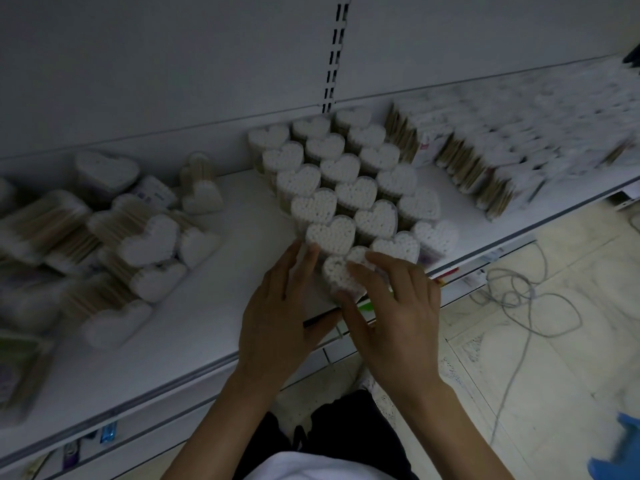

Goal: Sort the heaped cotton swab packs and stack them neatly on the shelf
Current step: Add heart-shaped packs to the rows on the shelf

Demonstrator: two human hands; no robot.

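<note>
Heart-shaped cotton swab packs stand upright in three tidy rows [346,181] on the white shelf [214,341]. At the near end of the left row stands one more heart pack [337,271], close to the shelf's front edge. My right hand [391,306] holds this pack, fingers over its top and thumb against its near side. My left hand [280,306] lies with straight fingers against the pack's left side and the row end. A loose heap of heart packs [114,244] lies on the left of the shelf.
Rectangular swab packs [502,157] stand in rows on the right of the shelf. A slotted upright [336,53] runs up the back panel. Grey cables [530,299] lie on the tiled floor at right, and a blue object [620,452] sits at the lower right corner.
</note>
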